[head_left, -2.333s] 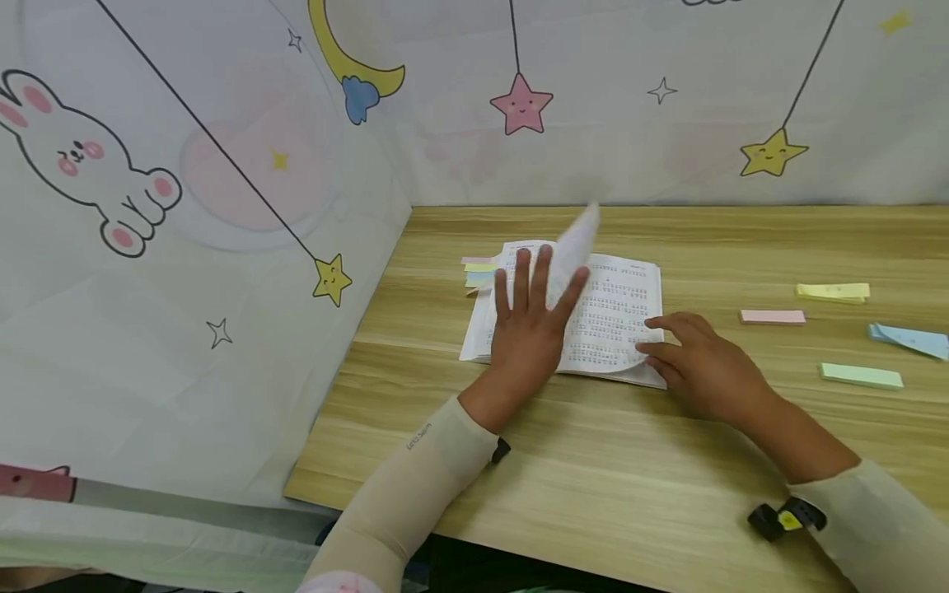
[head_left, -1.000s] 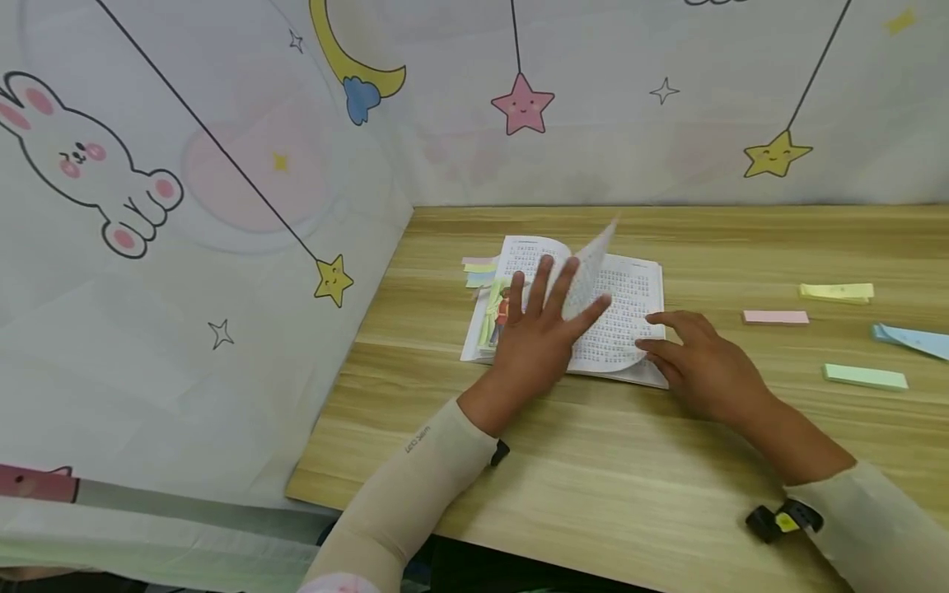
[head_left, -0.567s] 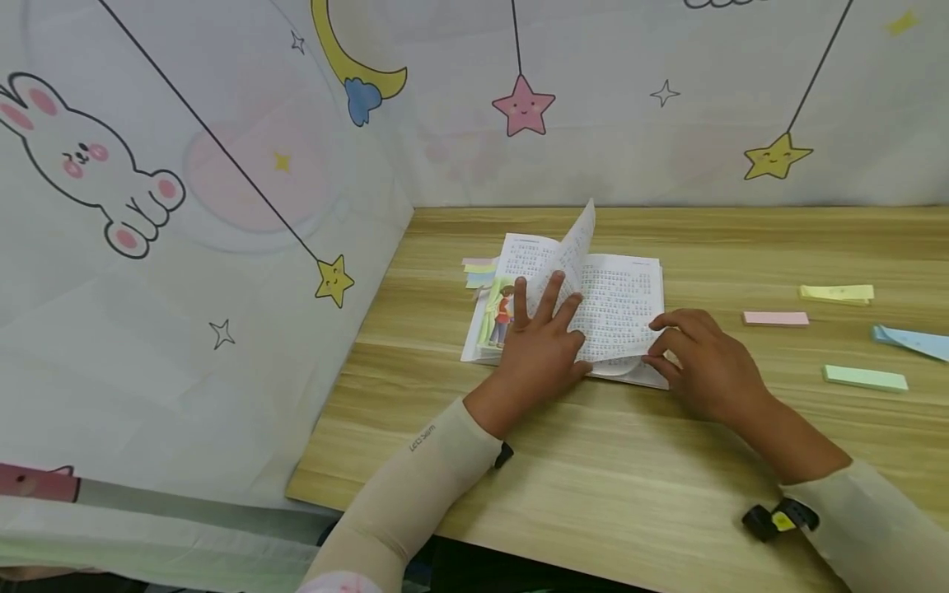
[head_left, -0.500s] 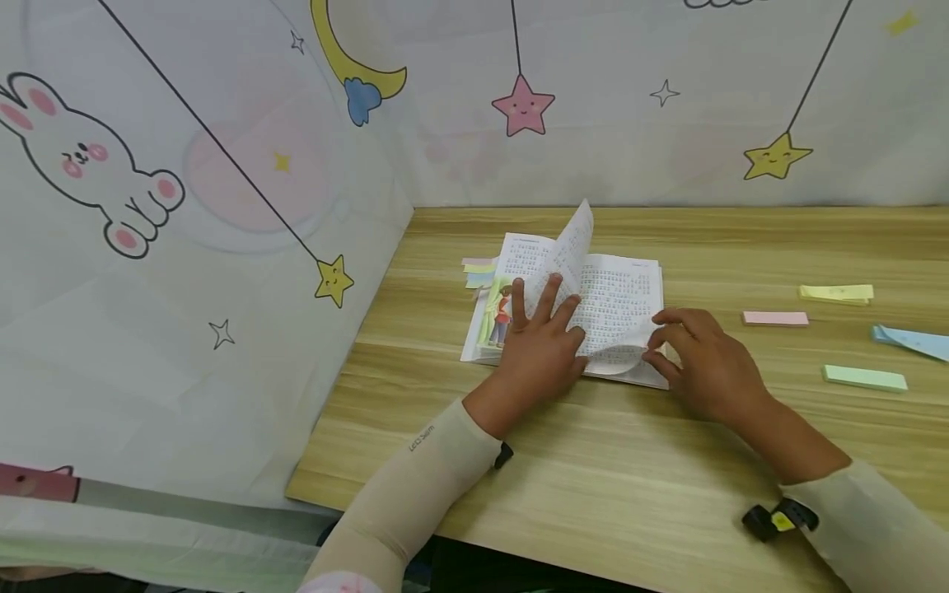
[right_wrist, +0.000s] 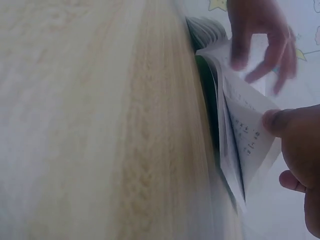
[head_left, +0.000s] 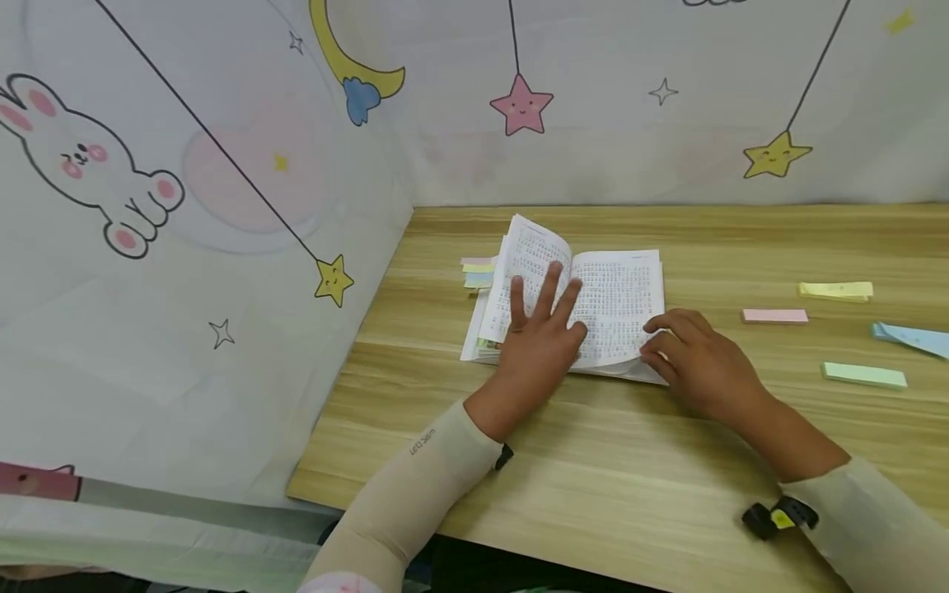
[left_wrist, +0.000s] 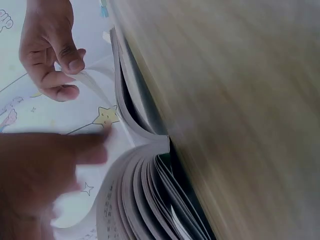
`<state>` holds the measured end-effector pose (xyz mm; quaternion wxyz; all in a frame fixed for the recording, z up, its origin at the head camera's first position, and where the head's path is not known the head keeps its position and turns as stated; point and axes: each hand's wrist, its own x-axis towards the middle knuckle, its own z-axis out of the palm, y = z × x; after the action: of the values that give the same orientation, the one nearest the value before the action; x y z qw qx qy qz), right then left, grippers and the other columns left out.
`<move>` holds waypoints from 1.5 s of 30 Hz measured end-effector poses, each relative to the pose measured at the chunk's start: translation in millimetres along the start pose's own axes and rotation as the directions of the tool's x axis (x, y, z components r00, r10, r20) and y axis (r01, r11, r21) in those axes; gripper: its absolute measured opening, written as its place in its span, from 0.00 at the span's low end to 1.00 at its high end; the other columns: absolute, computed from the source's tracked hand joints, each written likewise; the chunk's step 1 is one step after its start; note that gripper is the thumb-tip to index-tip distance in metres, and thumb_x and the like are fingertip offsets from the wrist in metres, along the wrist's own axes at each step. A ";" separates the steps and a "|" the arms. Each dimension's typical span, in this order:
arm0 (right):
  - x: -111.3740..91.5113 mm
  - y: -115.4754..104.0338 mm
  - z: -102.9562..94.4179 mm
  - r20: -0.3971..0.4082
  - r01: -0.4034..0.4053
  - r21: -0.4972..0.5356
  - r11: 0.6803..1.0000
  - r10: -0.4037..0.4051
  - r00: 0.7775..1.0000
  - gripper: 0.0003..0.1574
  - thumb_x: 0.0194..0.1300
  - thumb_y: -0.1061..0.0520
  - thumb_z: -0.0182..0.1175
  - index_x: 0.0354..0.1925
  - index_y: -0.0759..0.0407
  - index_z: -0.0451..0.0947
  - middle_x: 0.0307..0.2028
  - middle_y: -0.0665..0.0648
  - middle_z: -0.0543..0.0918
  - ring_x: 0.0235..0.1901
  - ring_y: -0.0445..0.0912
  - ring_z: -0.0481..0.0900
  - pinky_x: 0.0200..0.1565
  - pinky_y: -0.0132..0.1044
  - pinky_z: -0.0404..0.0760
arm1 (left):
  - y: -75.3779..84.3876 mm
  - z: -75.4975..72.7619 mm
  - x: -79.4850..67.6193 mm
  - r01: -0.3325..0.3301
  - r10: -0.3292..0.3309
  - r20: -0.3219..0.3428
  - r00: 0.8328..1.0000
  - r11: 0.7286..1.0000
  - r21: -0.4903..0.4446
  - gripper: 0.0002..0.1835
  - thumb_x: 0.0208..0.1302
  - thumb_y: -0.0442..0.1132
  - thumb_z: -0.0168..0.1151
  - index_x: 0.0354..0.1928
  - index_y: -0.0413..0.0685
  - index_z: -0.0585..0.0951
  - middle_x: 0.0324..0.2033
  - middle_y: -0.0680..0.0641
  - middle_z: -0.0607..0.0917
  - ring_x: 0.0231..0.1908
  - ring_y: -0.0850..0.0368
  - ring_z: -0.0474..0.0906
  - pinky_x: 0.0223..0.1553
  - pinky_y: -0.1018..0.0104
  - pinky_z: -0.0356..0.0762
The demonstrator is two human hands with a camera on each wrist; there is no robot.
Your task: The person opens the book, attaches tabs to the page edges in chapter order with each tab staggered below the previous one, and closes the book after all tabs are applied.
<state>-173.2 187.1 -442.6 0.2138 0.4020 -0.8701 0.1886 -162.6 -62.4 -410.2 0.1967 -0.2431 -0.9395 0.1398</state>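
Note:
An open book with printed text lies on the table, several colored sticky tabs poking out from its left edge. Spread over its left side is my left hand, fingers extended and apart; it blurs in both wrist views. At the lower right corner, my right hand pinches a page between thumb and fingers. The left wrist view also has this right hand holding the page edge, bent up from the leaves beneath. A thick curved stack of pages shows on the book's left half.
To the right lie strips of sticky notes: yellow, pink, blue and green. A wall covering with cartoon prints stands along the table's back and left edges. The wooden table extends toward me.
The page that stood upright mid-book has come down to the left, covering the illustrated page. My left hand moved slightly left and down from its earlier place; the right stays at the corner.

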 end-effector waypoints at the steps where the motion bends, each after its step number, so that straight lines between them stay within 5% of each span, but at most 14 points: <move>1: 0.5 -0.6 -0.7 -0.003 -0.006 0.003 1.000 0.006 1.000 0.05 0.55 0.59 0.65 0.32 0.57 0.79 0.47 0.56 0.74 0.52 0.53 0.69 0.45 0.45 0.73 | 0.8 -0.4 0.8 -0.027 0.028 0.050 0.998 0.999 -0.022 0.15 0.60 0.60 0.58 0.44 0.66 0.82 0.68 0.48 0.61 0.70 0.40 0.29 0.58 0.32 0.25; 6: 1.7 -4.6 -4.0 -0.012 -0.072 0.003 0.997 0.072 0.997 0.14 0.51 0.59 0.69 0.38 0.57 0.77 0.51 0.57 0.72 0.54 0.54 0.68 0.40 0.47 0.75 | 0.9 0.5 4.2 -0.023 0.036 0.134 0.990 0.996 -0.091 0.23 0.59 0.68 0.51 0.47 0.66 0.81 0.61 0.54 0.70 0.70 0.44 0.36 0.58 0.33 0.22; 12: 0.9 -3.7 -4.4 0.003 -0.117 -0.018 0.993 0.117 0.993 0.31 0.53 0.57 0.69 0.56 0.55 0.74 0.58 0.61 0.67 0.56 0.58 0.66 0.31 0.50 0.77 | -3.4 4.8 3.8 0.147 -0.153 -0.092 0.984 0.987 -0.068 0.40 0.61 0.45 0.54 0.73 0.62 0.48 0.70 0.41 0.52 0.70 0.39 0.36 0.58 0.31 0.28; 15: -0.5 -0.4 -2.1 0.024 -0.041 -0.019 0.999 0.042 0.999 0.22 0.53 0.61 0.67 0.49 0.56 0.79 0.56 0.62 0.69 0.56 0.59 0.65 0.40 0.52 0.76 | -4.6 5.1 1.7 0.141 -0.145 -0.137 0.980 0.989 -0.036 0.35 0.62 0.38 0.54 0.70 0.66 0.57 0.71 0.38 0.41 0.69 0.36 0.31 0.57 0.30 0.30; 18: -0.6 1.2 -1.3 -0.006 0.007 -0.002 1.000 -0.007 1.000 0.14 0.54 0.61 0.65 0.42 0.60 0.80 0.53 0.61 0.72 0.55 0.59 0.67 0.47 0.52 0.72 | -2.1 1.9 3.2 -0.024 0.024 0.002 1.000 0.999 -0.024 0.19 0.63 0.40 0.57 0.56 0.65 0.76 0.69 0.46 0.57 0.70 0.41 0.38 0.60 0.34 0.27; 20: 0.1 0.9 -1.6 -0.033 0.005 0.005 1.000 -0.005 0.999 0.11 0.54 0.60 0.65 0.38 0.60 0.80 0.50 0.59 0.74 0.54 0.57 0.68 0.46 0.50 0.72 | 1.7 1.1 4.2 -0.109 0.119 0.134 0.984 0.991 -0.082 0.10 0.64 0.50 0.57 0.46 0.62 0.80 0.61 0.51 0.71 0.69 0.46 0.49 0.62 0.38 0.27; 22: 1.1 0.0 -2.1 -0.047 -0.009 0.008 1.000 0.010 0.999 0.09 0.54 0.58 0.65 0.36 0.59 0.80 0.49 0.58 0.74 0.53 0.56 0.69 0.45 0.49 0.72 | 5.0 1.0 5.7 -0.120 0.155 0.240 0.958 0.981 -0.152 0.15 0.63 0.58 0.55 0.45 0.61 0.80 0.51 0.56 0.78 0.64 0.51 0.60 0.64 0.43 0.29; 26: 1.3 -2.9 -3.2 -0.038 -0.079 -0.006 0.997 0.079 0.996 0.20 0.53 0.55 0.67 0.45 0.58 0.77 0.53 0.58 0.71 0.54 0.56 0.69 0.37 0.49 0.75 | 5.5 2.4 5.0 -0.054 0.105 0.260 0.960 0.979 -0.196 0.20 0.64 0.61 0.52 0.49 0.59 0.76 0.44 0.59 0.81 0.54 0.57 0.70 0.65 0.45 0.40; 31: 0.1 -3.3 -4.5 -0.010 -0.126 -0.016 0.992 0.126 0.992 0.38 0.54 0.57 0.67 0.63 0.53 0.68 0.59 0.61 0.66 0.54 0.58 0.68 0.28 0.49 0.77 | 0.6 4.5 5.4 0.090 -0.095 -0.016 0.995 0.978 -0.189 0.42 0.60 0.46 0.55 0.72 0.51 0.46 0.46 0.47 0.80 0.51 0.50 0.74 0.61 0.39 0.49; 34: 0.7 -1.4 -4.1 0.022 -0.058 -0.002 0.998 0.058 0.998 0.29 0.54 0.61 0.66 0.56 0.53 0.75 0.58 0.61 0.68 0.54 0.58 0.67 0.36 0.51 0.76 | -3.6 5.0 6.4 0.201 -0.234 -0.275 0.932 0.969 -0.142 0.51 0.59 0.38 0.54 0.72 0.56 0.30 0.63 0.37 0.64 0.62 0.40 0.61 0.59 0.33 0.47; 36: 0.9 -0.2 -3.4 0.015 -0.016 0.019 1.000 0.015 1.000 0.20 0.52 0.63 0.67 0.47 0.55 0.80 0.55 0.60 0.70 0.55 0.58 0.66 0.42 0.52 0.74 | -5.2 3.2 6.1 0.217 -0.235 -0.349 0.907 0.972 -0.090 0.45 0.61 0.34 0.52 0.73 0.62 0.39 0.68 0.35 0.52 0.67 0.35 0.48 0.59 0.32 0.43; 38: 1.2 0.4 -2.9 -0.012 0.005 0.026 1.000 -0.004 1.000 0.15 0.51 0.62 0.67 0.41 0.58 0.81 0.53 0.59 0.72 0.55 0.58 0.67 0.45 0.52 0.73 | -4.4 -0.5 5.7 0.160 -0.170 -0.304 0.937 0.985 -0.058 0.34 0.62 0.36 0.55 0.69 0.63 0.59 0.68 0.38 0.55 0.68 0.37 0.47 0.61 0.35 0.40; 41: 1.7 0.4 -2.4 -0.052 0.013 0.033 0.999 -0.011 0.999 0.11 0.51 0.59 0.67 0.36 0.59 0.81 0.50 0.57 0.74 0.54 0.56 0.68 0.45 0.50 0.72 | 0.4 -4.3 4.9 0.006 -0.014 -0.072 0.997 0.994 -0.107 0.13 0.64 0.51 0.57 0.49 0.59 0.79 0.58 0.48 0.73 0.63 0.46 0.61 0.64 0.45 0.44; 45: 1.9 -1.9 -2.7 -0.071 0.005 0.033 0.999 -0.003 0.997 0.11 0.55 0.55 0.65 0.38 0.57 0.81 0.52 0.58 0.73 0.54 0.56 0.68 0.40 0.50 0.74 | 5.1 -2.1 4.7 -0.051 0.088 0.170 0.982 0.976 -0.211 0.20 0.63 0.64 0.51 0.43 0.60 0.80 0.40 0.57 0.81 0.48 0.55 0.74 0.60 0.55 0.57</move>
<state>-172.2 186.1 -439.1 0.2382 0.4004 -0.8579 0.2166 -163.4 -55.4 -408.8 0.0805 -0.2814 -0.9537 0.0698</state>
